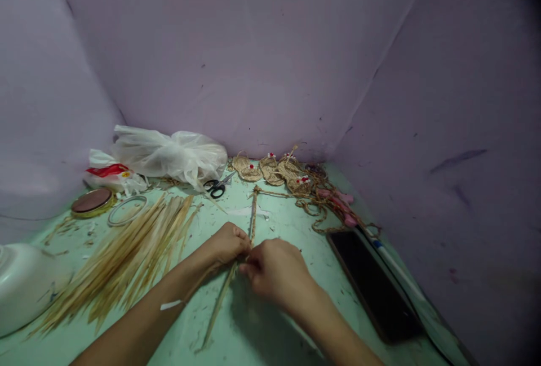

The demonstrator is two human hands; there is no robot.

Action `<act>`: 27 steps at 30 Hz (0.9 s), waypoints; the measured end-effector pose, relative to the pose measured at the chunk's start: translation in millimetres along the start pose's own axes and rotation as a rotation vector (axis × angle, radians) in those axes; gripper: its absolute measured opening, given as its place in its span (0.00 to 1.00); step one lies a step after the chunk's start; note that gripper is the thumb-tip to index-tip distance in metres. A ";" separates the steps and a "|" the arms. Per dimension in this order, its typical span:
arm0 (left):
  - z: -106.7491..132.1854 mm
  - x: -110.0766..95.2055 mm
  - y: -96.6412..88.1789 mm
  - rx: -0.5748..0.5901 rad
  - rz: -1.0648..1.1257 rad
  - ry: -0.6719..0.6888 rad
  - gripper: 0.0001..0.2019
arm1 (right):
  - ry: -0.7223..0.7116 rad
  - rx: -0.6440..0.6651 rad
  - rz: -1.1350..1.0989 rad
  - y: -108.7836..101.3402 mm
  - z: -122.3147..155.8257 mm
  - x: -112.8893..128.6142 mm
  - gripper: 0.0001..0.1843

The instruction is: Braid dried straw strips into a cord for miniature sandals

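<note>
Both hands meet at a thin braided straw cord (254, 214) that runs away from me over the pale green surface. My left hand (230, 245) is closed on the cord with its fingers pinched together. Right beside it, my right hand (274, 267) is also closed, its thumb and fingertips pinching the cord's near end. Loose straw strands (217, 312) trail from under the hands toward me. The exact grip of the fingertips is partly hidden.
Dried straw strips (127, 259) lie spread at left, with a tape ring (127, 211), round tin (91, 201) and white container (25, 287). Behind are a plastic bag (177, 155), scissors (217, 187) and woven straw pieces (270, 170) with red beads. A phone (372, 284) lies right.
</note>
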State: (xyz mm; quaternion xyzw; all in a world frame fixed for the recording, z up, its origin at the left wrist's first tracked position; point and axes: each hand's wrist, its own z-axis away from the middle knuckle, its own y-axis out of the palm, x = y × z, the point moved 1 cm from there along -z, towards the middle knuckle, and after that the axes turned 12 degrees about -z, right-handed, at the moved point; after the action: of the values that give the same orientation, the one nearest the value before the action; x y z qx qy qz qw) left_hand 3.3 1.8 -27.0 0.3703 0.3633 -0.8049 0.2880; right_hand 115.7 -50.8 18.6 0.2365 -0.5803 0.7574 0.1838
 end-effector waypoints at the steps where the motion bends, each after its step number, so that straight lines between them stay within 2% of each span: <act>1: 1.4 -1.4 -0.8 0.010 0.010 -0.018 0.03 | 0.004 -0.037 -0.082 -7.6 -2.4 -7.0 0.10; 3: 5.2 -5.3 -2.3 0.036 0.028 -0.057 0.04 | 0.053 -0.180 -0.256 -17.3 -10.1 -22.0 0.10; 4: 7.0 -7.2 -2.8 0.053 0.036 -0.069 0.05 | 0.083 -0.212 -0.367 -17.6 -14.8 -28.3 0.09; 5: 8.3 -8.7 -3.2 0.069 0.042 -0.070 0.05 | 0.121 -0.176 -0.505 -14.6 -19.6 -33.1 0.08; 7: 9.1 -9.7 -3.7 0.085 0.047 -0.045 0.05 | 0.210 0.020 -0.840 -1.5 -27.5 -37.3 0.06; 9: 7.6 -7.8 -3.6 0.092 0.039 -0.011 0.04 | 0.273 0.129 -1.027 12.6 -32.1 -36.9 0.04; 14: 2.1 0.8 -2.5 0.087 -0.079 0.060 0.03 | 0.232 0.067 -0.907 27.3 -37.4 -41.3 0.05; 18: 4.4 1.2 -6.4 -0.025 -0.349 0.046 0.05 | 0.167 0.057 -0.932 32.6 -41.0 -48.9 0.03; 22: 17.1 -9.7 -9.1 -0.169 -0.669 -0.011 0.08 | 0.158 0.027 -1.015 40.0 -42.8 -47.5 0.02; 24: 26.6 -17.3 -3.0 -0.260 -0.782 -0.031 0.09 | 0.167 0.002 -1.085 42.3 -42.2 -44.3 0.02; 27: 40.8 -25.1 17.4 -0.317 -0.866 -0.054 0.10 | 0.193 -0.058 -1.166 43.8 -39.2 -40.7 0.02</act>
State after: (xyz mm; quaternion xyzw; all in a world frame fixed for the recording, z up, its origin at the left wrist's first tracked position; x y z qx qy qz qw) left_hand 14.3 -35.8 5.6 0.1149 0.5957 -0.7949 -0.0122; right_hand 119.2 -24.5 -47.8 0.4412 -0.3556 0.5333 0.6280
